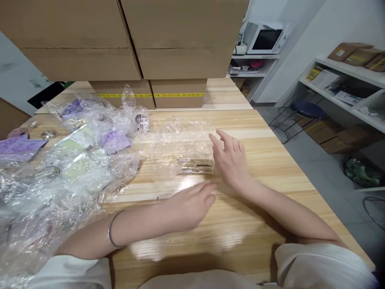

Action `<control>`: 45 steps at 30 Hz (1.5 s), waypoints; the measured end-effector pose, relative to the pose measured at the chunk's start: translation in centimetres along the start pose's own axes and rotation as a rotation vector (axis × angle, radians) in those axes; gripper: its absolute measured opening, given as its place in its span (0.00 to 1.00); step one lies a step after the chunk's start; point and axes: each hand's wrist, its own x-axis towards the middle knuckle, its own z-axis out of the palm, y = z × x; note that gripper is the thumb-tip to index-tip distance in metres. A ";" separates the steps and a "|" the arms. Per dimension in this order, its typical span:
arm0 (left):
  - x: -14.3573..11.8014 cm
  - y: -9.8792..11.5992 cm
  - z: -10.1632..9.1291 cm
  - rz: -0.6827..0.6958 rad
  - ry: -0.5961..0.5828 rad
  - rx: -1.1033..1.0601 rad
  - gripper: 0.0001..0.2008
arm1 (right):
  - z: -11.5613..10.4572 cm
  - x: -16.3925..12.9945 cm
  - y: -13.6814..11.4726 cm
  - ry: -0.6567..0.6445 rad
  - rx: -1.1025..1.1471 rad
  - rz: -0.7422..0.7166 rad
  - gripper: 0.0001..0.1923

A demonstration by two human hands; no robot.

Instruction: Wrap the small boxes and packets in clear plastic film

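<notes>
On the wooden table in front of me lies a clear plastic bag (168,146), crinkled and spread flat. At its near right end is a small flat packet (196,165) with a dark strip and a whitish label; what is inside I cannot make out. My right hand (230,160) is just right of that packet, fingers apart and holding nothing visible. Nearer to me, my left hand (192,204) hovers below the packet with its fingers loosely extended, slightly blurred, and no object shows in it. A bracelet (110,228) circles the left wrist.
A large heap of clear plastic-wrapped items (75,168) covers the table's left side, with purple cards (21,146) among them. Stacked cardboard boxes (180,40) stand at the back. Off the table's right edge are a blue stool (308,109), shelves (339,88) and a microwave (264,39).
</notes>
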 end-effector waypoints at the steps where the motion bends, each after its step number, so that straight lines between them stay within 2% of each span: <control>1: 0.2 -0.7 1.1 -0.077 0.045 0.064 0.18 | -1.1 -0.8 -0.7 0.000 0.015 -0.019 0.24; 4: 0.5 -2.9 2.8 -0.285 0.102 0.135 0.20 | -4.0 -3.7 -2.8 -0.010 0.093 -0.091 0.24; 7: 0.8 -4.8 2.8 -0.373 0.107 0.112 0.22 | -4.9 -6.2 -4.4 -0.052 0.217 -0.214 0.26; 9: 0.9 -5.8 2.9 -0.413 0.101 0.098 0.25 | -3.9 -6.7 -4.9 -0.121 0.287 -0.278 0.28; 11: 1.0 -6.6 3.3 -0.428 0.096 0.112 0.27 | -1.7 -6.2 -4.9 -0.206 0.312 -0.275 0.28; 15: 0.9 -8.2 4.1 -0.430 0.057 0.142 0.30 | 3.4 -3.3 -2.8 -0.383 0.313 -0.135 0.35; 17: 0.8 -9.1 4.0 -0.435 0.011 0.094 0.35 | 4.9 -2.1 -1.3 -0.470 0.334 -0.072 0.37; 20: 0.4 -10.8 2.9 -0.383 -0.086 -0.042 0.42 | 5.6 -1.2 0.4 -0.580 0.360 -0.011 0.39; 22: 0.0 -12.2 2.1 -0.376 -0.137 -0.126 0.39 | 5.3 -1.1 0.9 -0.631 0.361 0.023 0.41; 26: -0.6 -14.3 1.0 -0.503 -0.146 -0.182 0.31 | 5.3 -1.1 1.1 -0.675 0.331 0.077 0.43; 28: -0.7 -14.8 0.5 -0.550 -0.092 -0.138 0.31 | 5.5 -1.0 1.0 -0.662 0.282 0.073 0.43; 30: -0.7 -15.1 0.0 -0.593 0.021 -0.062 0.28 | 5.7 -1.1 0.8 -0.636 0.210 0.055 0.42; 33: -0.9 -15.9 -0.3 -0.752 0.343 0.105 0.22 | 5.3 -1.4 0.3 -0.536 0.063 0.025 0.40; 35: -1.2 -16.6 -0.2 -0.889 0.481 0.210 0.20 | 4.8 -1.6 -0.2 -0.462 0.008 -0.073 0.40; 37: -1.5 -16.9 -0.1 -0.966 0.484 0.274 0.20 | 4.4 -1.9 -0.6 -0.428 0.025 -0.250 0.39; 39: -1.5 -16.4 -0.1 -0.910 0.463 0.306 0.19 | 4.3 -2.0 -0.9 -0.413 0.064 -0.380 0.34; 41: -1.1 -15.0 -0.3 -0.654 0.407 0.291 0.17 | 4.4 -2.1 -0.9 -0.412 0.070 -0.405 0.28; 43: -0.3 -13.0 -0.4 -0.295 0.224 0.195 0.17 | 4.4 -2.0 -0.8 -0.437 0.076 -0.400 0.25; 44: 0.2 -12.0 -0.3 -0.177 0.129 0.146 0.20 | 4.4 -1.9 -0.6 -0.457 0.092 -0.403 0.25; 45: 0.6 -11.1 -0.1 -0.134 0.055 0.125 0.24 | 4.4 -1.9 -0.5 -0.477 0.114 -0.402 0.25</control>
